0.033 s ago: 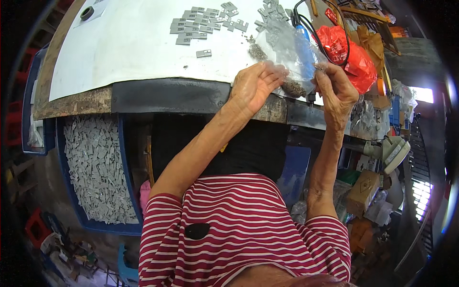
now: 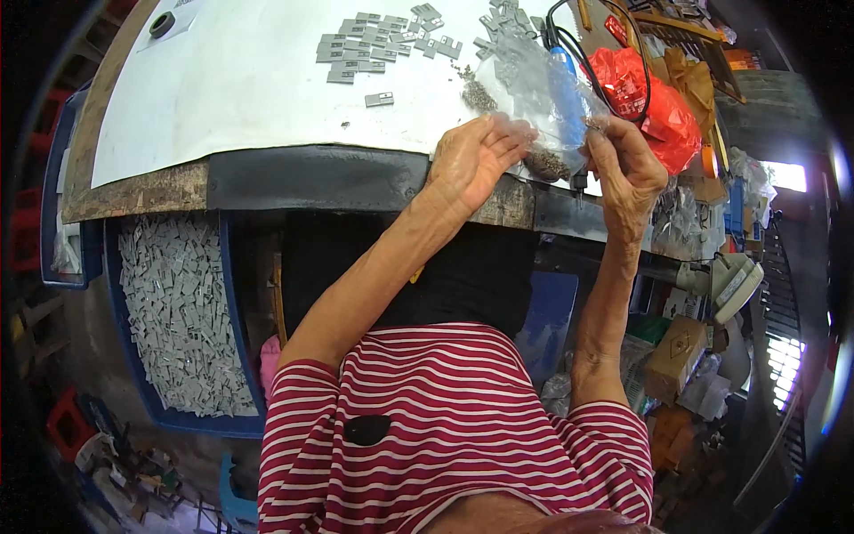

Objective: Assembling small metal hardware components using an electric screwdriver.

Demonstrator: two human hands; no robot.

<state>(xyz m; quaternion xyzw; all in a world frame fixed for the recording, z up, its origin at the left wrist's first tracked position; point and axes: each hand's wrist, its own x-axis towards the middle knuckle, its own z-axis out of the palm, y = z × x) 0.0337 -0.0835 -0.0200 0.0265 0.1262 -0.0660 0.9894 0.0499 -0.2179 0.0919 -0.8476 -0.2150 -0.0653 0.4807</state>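
While both hands work at the near edge of the desk (image 2: 267, 80), the step in hand looks like opening or sorting through a clear plastic bag (image 2: 534, 84) of small dark screws (image 2: 550, 163), which lies on the white desk top just beyond the fingers. The left hand (image 2: 471, 156) rests on the bag's lower corner with fingers curled loosely, pinching the film as far as I can tell. The right hand (image 2: 627, 165) is clenched around a small bit at the bag's right edge; what it pinches is too small to name. The next move, I judge, calls for a fine fingertip grip, since the film is slack and slippery and the screws are tiny and loose.

In this one head view, a blue-handled tool (image 2: 562, 76) with a black cord lies across the bag. Flat grey stamped parts (image 2: 382, 49), squarish and matte, are spread behind it. A crinkled red bag (image 2: 654, 102) sits to the right. Below the desk, a blue bin (image 2: 178, 303) holds many more grey pieces.
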